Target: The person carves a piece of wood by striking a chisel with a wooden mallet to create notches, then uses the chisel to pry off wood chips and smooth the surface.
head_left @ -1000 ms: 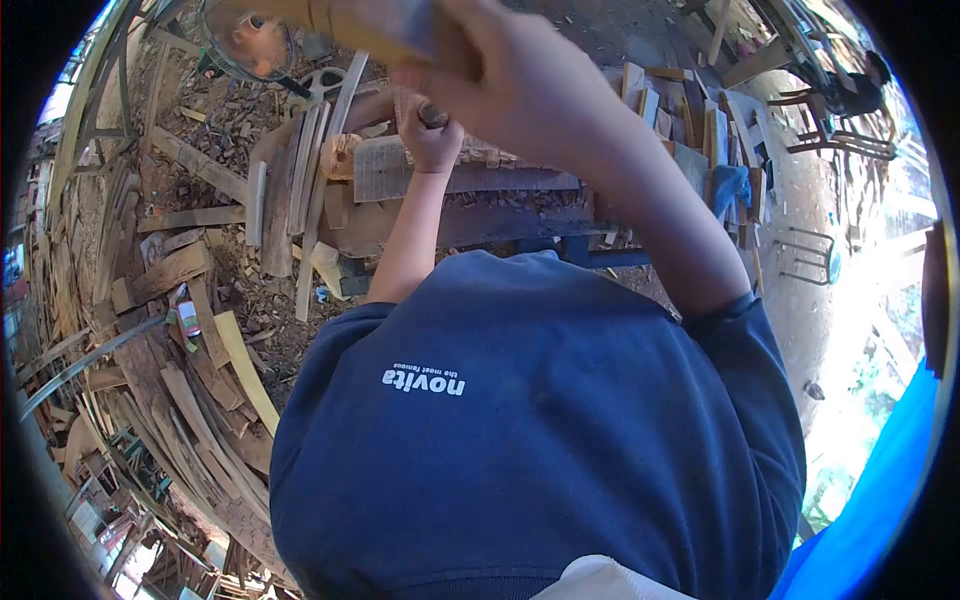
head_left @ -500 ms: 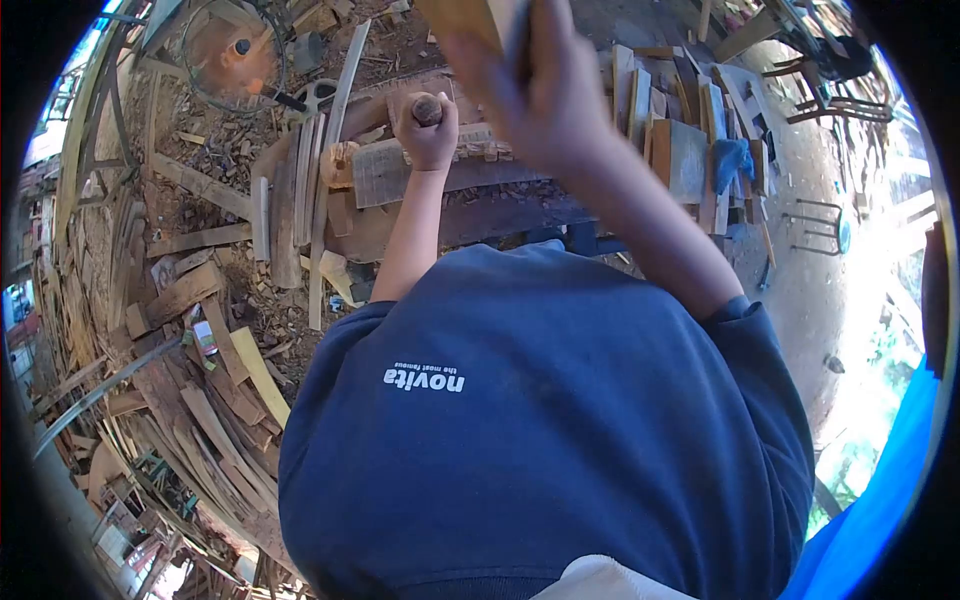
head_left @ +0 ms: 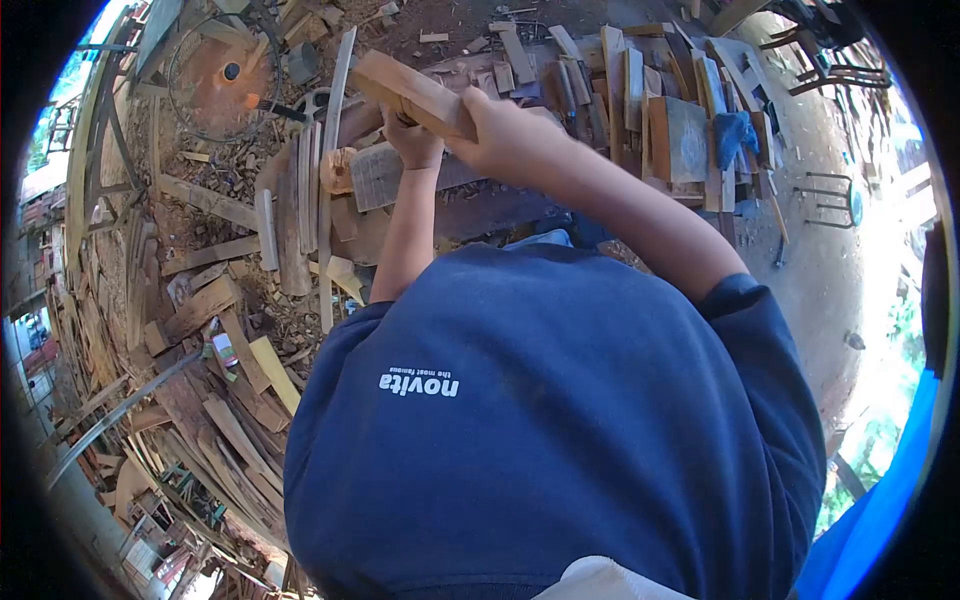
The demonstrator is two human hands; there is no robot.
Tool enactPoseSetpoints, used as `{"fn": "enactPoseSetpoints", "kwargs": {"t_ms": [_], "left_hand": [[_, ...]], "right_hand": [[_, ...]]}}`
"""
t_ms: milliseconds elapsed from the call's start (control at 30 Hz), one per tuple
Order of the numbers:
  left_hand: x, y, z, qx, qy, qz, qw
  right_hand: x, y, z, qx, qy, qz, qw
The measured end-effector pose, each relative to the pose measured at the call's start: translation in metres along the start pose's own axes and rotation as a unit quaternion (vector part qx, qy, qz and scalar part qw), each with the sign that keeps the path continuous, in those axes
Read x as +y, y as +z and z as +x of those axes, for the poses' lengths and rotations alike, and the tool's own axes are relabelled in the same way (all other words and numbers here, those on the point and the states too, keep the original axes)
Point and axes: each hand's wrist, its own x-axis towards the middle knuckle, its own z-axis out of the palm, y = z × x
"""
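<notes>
My right hand is closed around the near end of a thick wooden block, which slants up to the left. The block's middle lies over my left hand, covering its upper part. That hand is closed round an upright round wooden handle, hidden now but visible in the earlier frame. Just below both hands is a grey weathered timber, lying crosswise, with an orange-brown end piece at its left.
Upright boards and a wood block with a blue cloth stand at the right. A round wire-guard fan is at upper left. Wood scraps pile up at the left. A stool stands far right.
The wooden block in my right hand has come down and to the left, over the handle in my left hand. My left hand has stayed in about the same place.
</notes>
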Motion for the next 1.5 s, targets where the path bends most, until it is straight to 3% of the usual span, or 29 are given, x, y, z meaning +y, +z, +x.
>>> {"fn": "enactPoseSetpoints", "kwargs": {"t_ms": [133,167,200,233,300,333,367,400,433,600,633,667,700,733,767,800,867,900,933,967,1000,1033,1100,1133,1200,1267,1333,1500], "left_hand": [[0.026,0.006,0.001,-0.022,0.022,0.002,1.0],[0.025,0.003,0.006,-0.046,0.061,0.134,0.988],[0.027,0.003,0.009,-0.066,0.1,0.264,0.957],[0.028,0.006,0.009,-0.067,0.098,0.264,0.957],[0.031,0.013,0.009,-0.034,0.086,0.104,0.99],[0.008,0.009,0.006,-0.034,0.085,0.105,0.99],[-0.035,0.002,0.002,-0.031,0.007,0.057,0.998],[-0.037,0.003,0.004,-0.028,-0.07,0.009,0.997],[-0.038,0.001,0.005,-0.037,-0.071,0.01,0.997],[0.012,0.006,0.012,-0.104,0.222,0.197,0.949],[0.008,0.005,0.01,-0.102,0.219,0.198,0.95],[0.003,0.006,0.008,-0.102,0.135,0.19,0.967],[-0.002,0.005,0.005,-0.101,0.049,0.18,0.977],[-0.004,0.004,0.002,-0.098,0.048,0.182,0.977],[-0.004,0.005,-0.001,-0.082,-0.019,0.084,0.993],[-0.004,0.007,-0.003,-0.067,-0.083,-0.015,0.994],[-0.006,0.016,-0.005,-0.041,-0.207,-0.215,0.954],[-0.009,0.018,-0.007,-0.025,-0.267,-0.311,0.912],[-0.013,0.015,-0.006,-0.07,-0.176,-0.188,0.964],[-0.017,0.01,-0.008,-0.071,-0.18,-0.187,0.963],[-0.002,0.007,-0.004,-0.096,-0.059,-0.043,0.993],[0.005,0.004,-0.002,-0.115,0.065,0.101,0.986],[0.0,-0.013,-0.002,-0.125,0.045,0.077,0.988],[0.002,-0.021,-0.001,-0.136,0.024,0.051,0.989],[0.013,-0.036,-0.005,-0.128,-0.01,-0.01,0.992],[0.019,-0.048,-0.009,-0.116,-0.045,-0.069,0.99],[0.016,-0.059,-0.014,-0.059,-0.021,-0.155,0.986],[0.009,-0.077,-0.024,0.03,-0.035,-0.157,0.987]], "right_hand": [[-0.028,-0.05,-0.002,0.028,-0.057,-0.06,0.996],[-0.037,-0.06,-0.003,0.028,-0.055,-0.057,0.996],[-0.046,-0.069,-0.006,0.098,-0.098,0.005,0.99],[-0.049,-0.073,-0.007,0.166,-0.14,0.067,0.974],[-0.036,-0.053,-0.001,0.158,-0.156,0.081,0.972],[-0.027,-0.04,0.002,0.15,-0.171,0.096,0.969],[-0.018,-0.028,0.009,0.149,-0.172,0.096,0.969],[-0.023,-0.028,0.01,0.067,-0.131,-0.006,0.989],[-0.028,-0.027,0.011,-0.014,-0.08,-0.104,0.991],[-0.048,-0.069,0.013,0.03,-0.107,-0.027,0.993],[-0.044,-0.065,0.018,0.116,-0.165,0.047,0.978],[-0.041,-0.061,0.023,0.2,-0.222,0.12,0.947],[-0.033,-0.048,0.023,0.198,-0.223,0.119,0.947],[-0.022,-0.029,0.021,0.12,-0.141,0.06,0.981],[-0.014,-0.018,0.019,0.041,-0.057,0.0,0.998],[-0.012,-0.016,0.018,0.042,-0.06,0.0,0.997],[-0.006,-0.018,0.017,-0.054,0.02,-0.045,0.997],[-0.005,-0.025,0.018,-0.053,0.02,-0.047,0.997],[-0.006,-0.034,0.016,-0.025,0.011,0.001,1.0],[-0.005,-0.041,0.013,0.005,0.002,0.05,0.999],[0.0,-0.046,0.013,0.022,0.004,0.089,0.996],[0.009,-0.047,0.012,0.022,0.004,0.089,0.996],[0.033,-0.043,0.008,0.065,0.068,0.229,0.969],[0.045,-0.04,0.003,0.065,0.067,0.229,0.969],[0.074,-0.026,-0.008,0.054,0.165,0.17,0.97],[0.106,-0.003,-0.017,0.025,0.2,0.141,0.969],[0.124,0.02,-0.025,0.018,0.225,0.123,0.966],[0.144,0.068,-0.032,0.0,0.251,0.075,0.965]]}}
